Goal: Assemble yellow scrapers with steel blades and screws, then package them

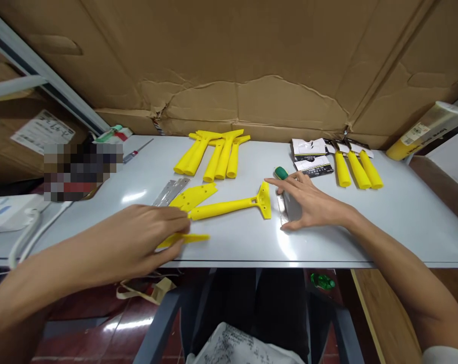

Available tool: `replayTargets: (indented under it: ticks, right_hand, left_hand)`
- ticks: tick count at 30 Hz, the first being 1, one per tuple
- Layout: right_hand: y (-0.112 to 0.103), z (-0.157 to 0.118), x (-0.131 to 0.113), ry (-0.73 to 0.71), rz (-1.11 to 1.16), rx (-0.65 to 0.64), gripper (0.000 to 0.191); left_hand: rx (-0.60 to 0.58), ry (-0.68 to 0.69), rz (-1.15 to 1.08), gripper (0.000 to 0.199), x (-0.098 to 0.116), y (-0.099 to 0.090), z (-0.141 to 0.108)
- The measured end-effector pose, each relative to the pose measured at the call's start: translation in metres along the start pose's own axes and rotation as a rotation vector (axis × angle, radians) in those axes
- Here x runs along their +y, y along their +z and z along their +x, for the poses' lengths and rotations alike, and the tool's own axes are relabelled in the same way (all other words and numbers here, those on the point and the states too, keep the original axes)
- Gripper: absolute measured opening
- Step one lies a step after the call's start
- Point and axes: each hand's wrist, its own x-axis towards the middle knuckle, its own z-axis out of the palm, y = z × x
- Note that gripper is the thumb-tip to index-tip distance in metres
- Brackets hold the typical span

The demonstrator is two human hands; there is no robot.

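Note:
My left hand is closed round a flat yellow piece near the table's front edge. A yellow scraper handle lies between my hands, its wide head pointing right. Just behind my left hand are flat yellow plates and metal blades. My right hand is spread, thumb and fingers apart, over a grey flat object and a clear shiny piece. Whether it grips them is unclear. Beyond its fingertips shows a green handle end.
Several yellow handles lie at the back centre. Black and white packets and yellow-handled tools lie at the back right, near a clear tube. A screwdriver and white cable are on the left.

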Motion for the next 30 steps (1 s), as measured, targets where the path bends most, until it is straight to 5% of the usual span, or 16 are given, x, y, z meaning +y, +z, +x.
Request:
replayTargets:
  ticks: [4,12,16,21,30]
  right_hand:
    - [-0.001,-0.001,0.002,0.019,-0.016,0.009,0.121]
    - [-0.002,0.0,0.003,-0.009,-0.034,-0.014,0.12]
    - [-0.002,-0.001,0.001,-0.049,-0.056,-0.023,0.123]
    - [-0.001,-0.002,-0.002,-0.082,-0.006,-0.006,0.128]
    - [0.009,0.0,0.004,-0.124,-0.016,0.123,0.126]
  left_hand:
    - [0.001,0.15,-0.067,0.028,0.01,-0.005,0.057]
    - [0.544,0.077,-0.24,0.015,-0.007,-0.008,0.154]
    - [0.59,0.181,-0.195,0.017,-0.009,-0.019,0.177]
    - [0.612,0.182,-0.151,0.011,0.0,0.002,0.179]
    - [0.445,0.153,0.07,0.013,0.004,0.045,0.116]
